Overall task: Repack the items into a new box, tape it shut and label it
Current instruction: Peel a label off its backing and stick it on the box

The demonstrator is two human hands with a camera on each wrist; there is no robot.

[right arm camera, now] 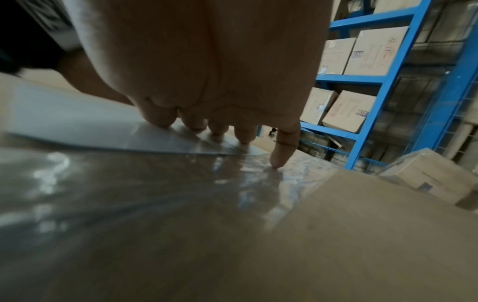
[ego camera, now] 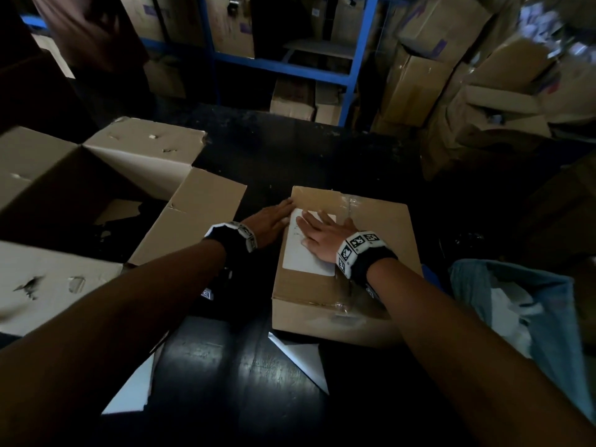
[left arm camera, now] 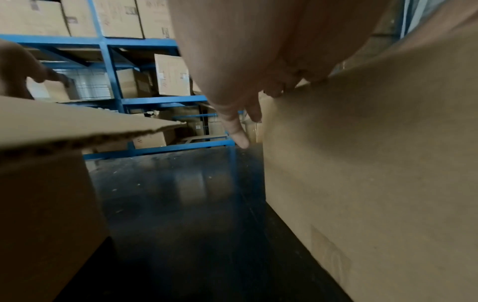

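Observation:
A closed cardboard box (ego camera: 371,279) sealed with clear tape (right arm camera: 155,194) lies on the dark table. A white label (ego camera: 303,259) sits on the left part of its top. My right hand (ego camera: 319,232) lies flat on the label, and the right wrist view shows its fingers (right arm camera: 160,120) straight and pressing the label (right arm camera: 77,120) down, the thumb on the tape. My left hand (ego camera: 274,217) rests against the box's upper left edge with straight fingers. In the left wrist view the left hand (left arm camera: 245,85) touches the top edge of the box (left arm camera: 375,173).
A large open box (ego camera: 96,188) with spread flaps stands at the left, close to my left arm. White paper sheets (ego camera: 303,359) lie on the table (ego camera: 232,382) in front. A blue bag (ego camera: 532,317) sits at the right. Blue shelving (ego camera: 354,59) with cartons stands behind.

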